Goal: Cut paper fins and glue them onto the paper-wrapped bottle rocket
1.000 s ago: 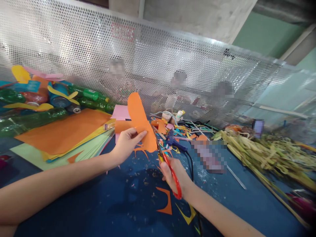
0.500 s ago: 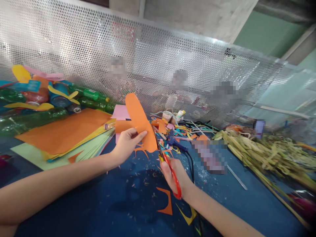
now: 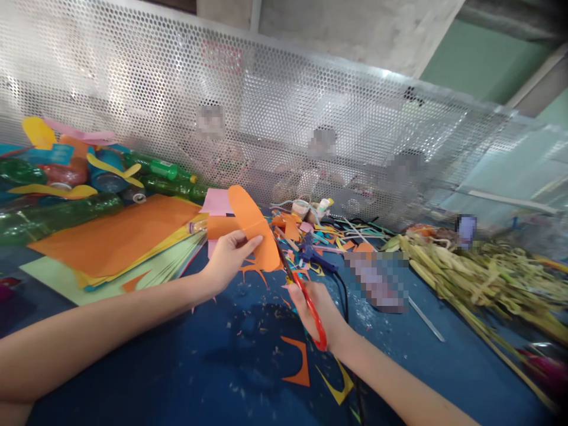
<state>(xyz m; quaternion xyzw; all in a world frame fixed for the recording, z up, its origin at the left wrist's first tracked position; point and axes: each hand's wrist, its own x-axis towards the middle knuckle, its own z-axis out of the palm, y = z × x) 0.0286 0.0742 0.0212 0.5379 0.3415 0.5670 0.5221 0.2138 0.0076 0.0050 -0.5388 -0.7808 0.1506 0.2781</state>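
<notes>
Rounded orange paper cutout (image 3: 251, 213) held up above the dark blue worktop (image 3: 248, 378). Left hand (image 3: 224, 260): grip pinched on the cutout, thumb across its near face. Right hand (image 3: 328, 310): grip wrapped round the red-handled metal scissors (image 3: 318, 322), blades alongside the cutout's right edge; contact there cannot be told. Handling, judged: very light, bendable, easily creased or torn, little slip. Best hold: flat, gentle pinch near the middle, fingers clear of the blades.

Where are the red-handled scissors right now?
In the head view, the scissors are right of centre in the right hand, their blades at the right edge of the orange paper held by the left hand.
</notes>
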